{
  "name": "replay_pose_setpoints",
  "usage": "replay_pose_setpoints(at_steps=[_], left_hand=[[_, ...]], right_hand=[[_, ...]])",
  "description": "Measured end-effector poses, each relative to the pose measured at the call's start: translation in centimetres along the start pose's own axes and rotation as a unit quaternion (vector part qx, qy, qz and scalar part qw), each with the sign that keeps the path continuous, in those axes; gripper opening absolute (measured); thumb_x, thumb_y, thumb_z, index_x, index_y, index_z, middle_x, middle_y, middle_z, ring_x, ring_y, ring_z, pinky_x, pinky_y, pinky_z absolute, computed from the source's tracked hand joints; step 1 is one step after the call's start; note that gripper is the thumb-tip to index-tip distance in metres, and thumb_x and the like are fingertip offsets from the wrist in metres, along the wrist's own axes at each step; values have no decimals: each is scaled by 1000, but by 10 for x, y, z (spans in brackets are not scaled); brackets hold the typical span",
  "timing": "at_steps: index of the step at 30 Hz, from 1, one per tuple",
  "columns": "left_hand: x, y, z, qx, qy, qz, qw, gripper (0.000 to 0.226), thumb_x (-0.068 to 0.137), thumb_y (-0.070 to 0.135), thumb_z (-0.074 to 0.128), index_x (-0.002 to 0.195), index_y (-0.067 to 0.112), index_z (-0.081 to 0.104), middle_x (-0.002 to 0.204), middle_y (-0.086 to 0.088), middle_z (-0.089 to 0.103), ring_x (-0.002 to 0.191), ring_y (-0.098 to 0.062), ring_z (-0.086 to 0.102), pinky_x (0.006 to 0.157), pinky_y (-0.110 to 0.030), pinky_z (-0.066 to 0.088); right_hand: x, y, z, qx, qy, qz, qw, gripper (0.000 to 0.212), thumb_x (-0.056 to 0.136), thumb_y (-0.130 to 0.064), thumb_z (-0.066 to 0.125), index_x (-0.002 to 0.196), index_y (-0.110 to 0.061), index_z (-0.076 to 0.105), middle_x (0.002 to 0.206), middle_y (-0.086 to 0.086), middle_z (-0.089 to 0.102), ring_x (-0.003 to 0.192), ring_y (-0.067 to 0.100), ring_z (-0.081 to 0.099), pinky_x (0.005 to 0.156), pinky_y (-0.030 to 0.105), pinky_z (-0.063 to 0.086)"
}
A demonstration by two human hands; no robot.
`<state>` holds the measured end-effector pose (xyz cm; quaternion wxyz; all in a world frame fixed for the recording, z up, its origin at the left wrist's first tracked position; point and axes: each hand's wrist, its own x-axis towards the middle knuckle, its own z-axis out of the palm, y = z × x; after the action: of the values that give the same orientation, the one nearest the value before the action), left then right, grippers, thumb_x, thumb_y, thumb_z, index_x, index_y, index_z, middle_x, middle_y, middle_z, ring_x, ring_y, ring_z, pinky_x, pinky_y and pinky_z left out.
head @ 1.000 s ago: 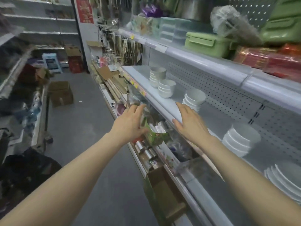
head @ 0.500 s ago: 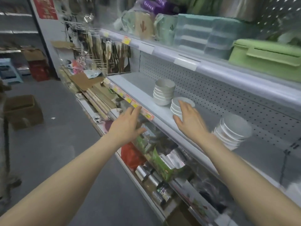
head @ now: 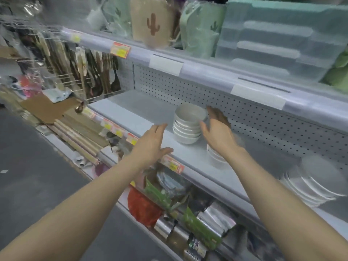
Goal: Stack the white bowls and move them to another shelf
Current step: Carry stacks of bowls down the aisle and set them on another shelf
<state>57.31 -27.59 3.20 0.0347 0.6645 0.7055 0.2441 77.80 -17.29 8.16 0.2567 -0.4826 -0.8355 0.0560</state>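
White bowl stack on shelf; reach step: left hand at its 8 o'clock, right hand at 3 o'clock, both released, empty. Next: clasp both sides, lift.

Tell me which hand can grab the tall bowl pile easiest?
Probably the right hand: its open fingers sit beside the tall stack of white bowls. The open left hand hovers apart, at the front edge of the grey metal shelf.
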Motion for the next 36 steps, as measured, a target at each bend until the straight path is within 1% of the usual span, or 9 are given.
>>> replay_pose_setpoints(at_steps=[10, 13, 15, 18, 21, 25, 29, 32, 36], left_hand=[[112, -40, 48, -180, -86, -12, 980, 107, 68, 47, 86, 150, 12, 25, 146, -4, 42, 128, -22, 50, 99, -31, 44], [131, -46, 64, -273, -119, -7, 955, 93, 62, 25, 93, 135, 19, 37, 119, 9, 54, 113, -15, 57, 80, -6, 42], [141, -51, 75, -317, -143, 4, 938, 99, 57, 21, 96, 133, 22, 33, 121, 9, 52, 110, -10, 54, 74, 3, 37], [154, -63, 89, -360, -180, 17, 915, 114, 54, 18, 97, 143, 13, 26, 131, 5, 49, 114, -5, 53, 81, 3, 38], [162, -74, 104, -375, -226, 26, 899, 113, 50, 36, 97, 141, 5, 38, 129, 5, 58, 118, -5, 58, 83, -2, 43], [165, -76, 112, -412, -219, 32, 884, 96, 58, 21, 96, 133, 31, 36, 118, 18, 58, 108, 8, 57, 79, 1, 41], [171, -81, 118, -421, -214, 48, 880, 111, 51, 41, 96, 142, 20, 34, 127, 11, 58, 117, -3, 57, 80, 3, 40], [172, -84, 117, -438, -208, 47, 873, 102, 53, 31, 97, 135, 21, 37, 121, 18, 57, 109, 10, 56, 79, 3, 40], [172, -92, 105, -476, -183, 75, 857, 102, 56, 13, 96, 138, 15, 35, 129, 6, 54, 113, 11, 52, 87, -3, 43]], right_hand=[[74, 8, 48, 45, -58, 136, 988, 67, 101, -53, 32, 156, -20, 12, 161, 8, 20, 147, 26, 24, 116, 40, 23], [80, 9, 55, 54, -58, 158, 984, 66, 101, -52, 31, 156, -18, 16, 158, 10, 28, 142, 27, 33, 112, 39, 29], [83, 10, 60, 49, -59, 177, 981, 66, 101, -53, 30, 156, -17, 18, 157, 10, 30, 140, 29, 35, 111, 39, 30], [82, 9, 66, 50, -69, 205, 975, 65, 102, -52, 30, 155, -18, 18, 158, 8, 29, 142, 27, 33, 112, 37, 28], [81, 3, 69, 63, -52, 226, 971, 60, 103, -48, 32, 154, -18, 22, 157, 6, 33, 142, 24, 34, 111, 32, 27], [83, -6, 76, 88, -13, 284, 955, 57, 103, -44, 37, 154, -20, 25, 158, 2, 33, 142, 22, 35, 111, 30, 28], [85, -11, 80, 120, 20, 341, 932, 47, 103, -37, 39, 148, -25, 34, 146, 2, 47, 130, 26, 47, 92, 26, 35], [84, -17, 80, 129, 32, 350, 927, 43, 103, -27, 37, 145, -25, 38, 141, 4, 52, 125, 26, 50, 87, 26, 34], [83, -33, 78, 145, 61, 352, 923, 44, 99, -19, 36, 142, -27, 44, 136, 6, 56, 119, 27, 53, 91, 31, 43]])
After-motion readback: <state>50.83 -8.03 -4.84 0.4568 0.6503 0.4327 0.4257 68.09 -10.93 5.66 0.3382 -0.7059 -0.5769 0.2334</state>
